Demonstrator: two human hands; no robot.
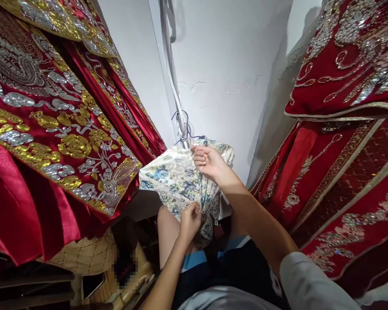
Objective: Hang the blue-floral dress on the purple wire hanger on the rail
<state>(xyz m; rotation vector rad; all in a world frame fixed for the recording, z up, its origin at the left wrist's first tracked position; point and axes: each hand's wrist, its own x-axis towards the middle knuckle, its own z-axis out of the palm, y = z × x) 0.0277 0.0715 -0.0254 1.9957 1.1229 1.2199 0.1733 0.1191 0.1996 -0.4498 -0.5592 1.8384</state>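
A cream garment with a blue and yellow floral print [176,174] hangs on a thin dark blue hanger [188,125] in front of the wall. My right hand [207,160] is closed on the garment's front edge near the neckline, fingers curled. Lower down, my left hand [190,219] pinches the same front edge between thumb and fingers. Dark, bunched cloth hangs at the garment's lower right, beside my left hand.
Red garments with gold and silver sequins [74,146] hang close on the left. More red embroidered garments [349,86] hang on the right. White cords [170,64] run down the pale wall [223,56]. A wooden chair [106,284] stands at the lower left.
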